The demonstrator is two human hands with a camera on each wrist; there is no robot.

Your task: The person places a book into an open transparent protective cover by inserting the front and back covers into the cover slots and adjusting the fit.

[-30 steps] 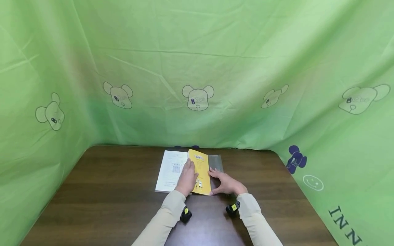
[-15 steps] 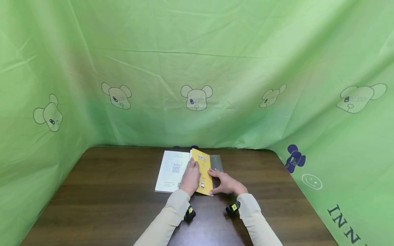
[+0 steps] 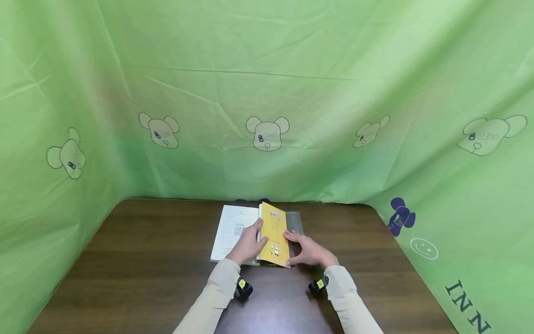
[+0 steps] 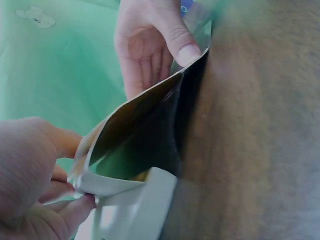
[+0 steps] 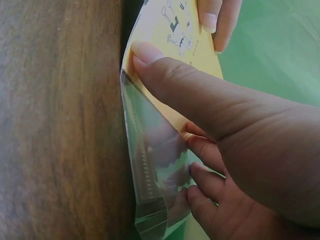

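Pinching the yellow cover (image 3: 275, 230) with my left hand (image 3: 248, 242) and right hand (image 3: 310, 251); green cloth (image 3: 463, 204) past the table's (image 3: 142, 269) right edge reads "INN".

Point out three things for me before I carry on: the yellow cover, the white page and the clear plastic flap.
Yellow cover (image 3: 276, 229), head view: middle of its printed face.
White page (image 3: 232, 233), head view: middle of its visible part.
Clear plastic flap (image 5: 150, 155), right wrist view: middle of its surface.

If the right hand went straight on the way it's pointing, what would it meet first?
The right hand would meet the yellow cover; its thumb touches it. Across the cover, the left hand seems next, though relative heights are hard to judge.
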